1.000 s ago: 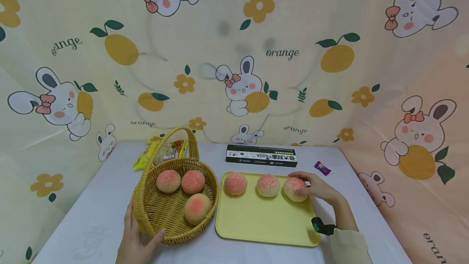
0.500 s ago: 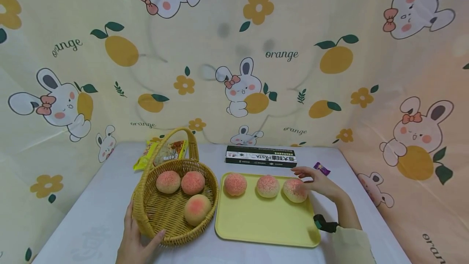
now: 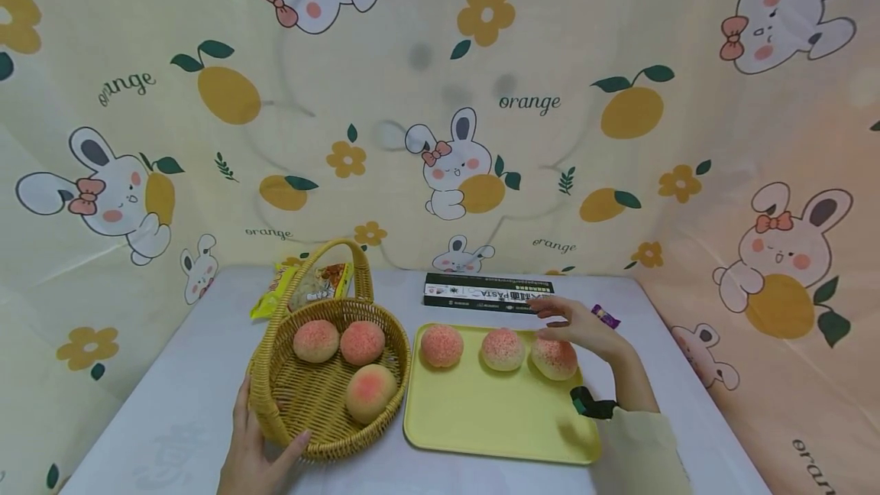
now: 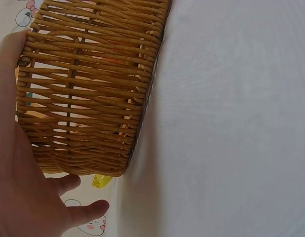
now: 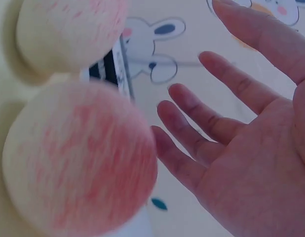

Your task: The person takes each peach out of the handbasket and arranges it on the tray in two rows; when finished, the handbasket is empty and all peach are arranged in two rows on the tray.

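Note:
A wicker basket [image 3: 323, 403] with a tall handle holds several pink-and-cream peaches, such as one peach [image 3: 371, 393] at its lower right. My left hand [image 3: 257, 449] grips the basket's near left side, thumb at the front and fingers along the outer wall. In the left wrist view, two fingers stick out past the weave. A yellow tray [image 3: 495, 418] carries a row of peaches along its far edge. Over the rightmost peach [image 3: 553, 359] hovers my right hand [image 3: 584, 327], its fingers spread and holding nothing. The right wrist view shows the bare palm [image 5: 256, 173] beside that peach.
Behind the tray lies a black-and-white pasta box [image 3: 481, 292], partly overlapped by the right fingertips. A small purple wrapped snack [image 3: 605, 317] lies at the back right. A yellow snack packet [image 3: 275, 289] sits behind the basket. Patterned cloth [image 3: 385, 174] walls the table's back.
My right hand has let go of the rightmost peach, lifted and shifted left over it. The peach stays on the tray. My left hand and the basket have not moved.

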{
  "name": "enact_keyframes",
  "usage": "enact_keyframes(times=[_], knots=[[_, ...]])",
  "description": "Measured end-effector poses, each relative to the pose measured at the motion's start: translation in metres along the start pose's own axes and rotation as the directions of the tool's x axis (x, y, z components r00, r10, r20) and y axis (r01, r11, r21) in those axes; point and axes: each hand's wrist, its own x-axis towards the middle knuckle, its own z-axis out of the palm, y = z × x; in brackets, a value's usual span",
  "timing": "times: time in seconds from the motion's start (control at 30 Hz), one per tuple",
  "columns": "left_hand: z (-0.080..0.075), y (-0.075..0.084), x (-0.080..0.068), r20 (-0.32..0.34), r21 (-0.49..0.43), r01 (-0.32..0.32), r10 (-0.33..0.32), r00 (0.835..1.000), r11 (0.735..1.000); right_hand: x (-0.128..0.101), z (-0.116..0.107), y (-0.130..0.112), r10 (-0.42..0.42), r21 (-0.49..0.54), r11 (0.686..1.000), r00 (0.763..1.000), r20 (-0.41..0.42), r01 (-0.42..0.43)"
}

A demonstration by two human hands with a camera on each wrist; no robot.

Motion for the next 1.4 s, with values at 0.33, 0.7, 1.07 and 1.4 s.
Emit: enact_keyframes(times=[0.33,0.7,1.07,1.4], knots=[[0.001,-0.001,0.0,-0.001,0.002,0.007,-0.007,1.0,1.0,0.044,0.03,-0.033,-0.094,0.045,0.995,0.993,0.074,0.091],[0.0,0.001,0.001,0.026,0.004,0.03,-0.03,0.999,1.0,0.1,0.081,-0.082,-0.228,0.17,0.966,0.954,0.195,0.196],[0.0,0.004,0.001,0.019,0.007,0.028,-0.028,0.999,1.0,0.139,0.147,-0.127,-0.333,0.22,0.936,0.89,0.312,0.273],[0.0,0.001,-0.001,-0.012,-0.01,-0.018,0.018,1.0,1.0,0.157,0.197,-0.146,-0.355,0.223,0.93,0.868,0.346,0.292]])
